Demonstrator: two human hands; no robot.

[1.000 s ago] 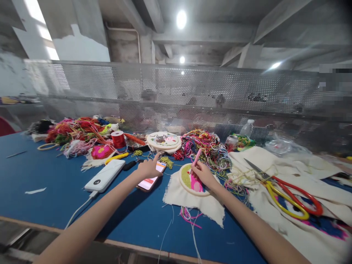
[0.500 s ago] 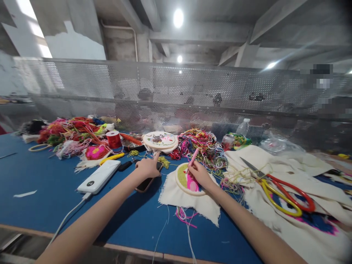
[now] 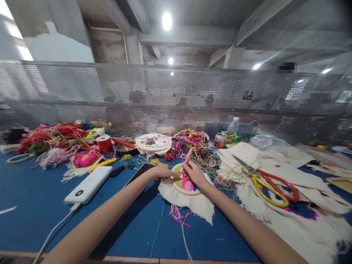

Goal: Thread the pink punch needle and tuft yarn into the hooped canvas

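Pink tool [image 3: 188,156] at the hoop [image 3: 182,192]
Our right hand [image 3: 194,174] pinches the tool; our left hand's [image 3: 164,171] grip we cannot tell. We should steady the hoop.

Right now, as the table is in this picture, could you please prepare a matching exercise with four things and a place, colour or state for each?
1. pink tool
2. scissors
3. power bank
4. spool

A. white, cable plugged in
B. held in the right hand
C. wound with red
D. one red handle, one yellow

Pairs: 1-B, 2-D, 3-A, 4-C
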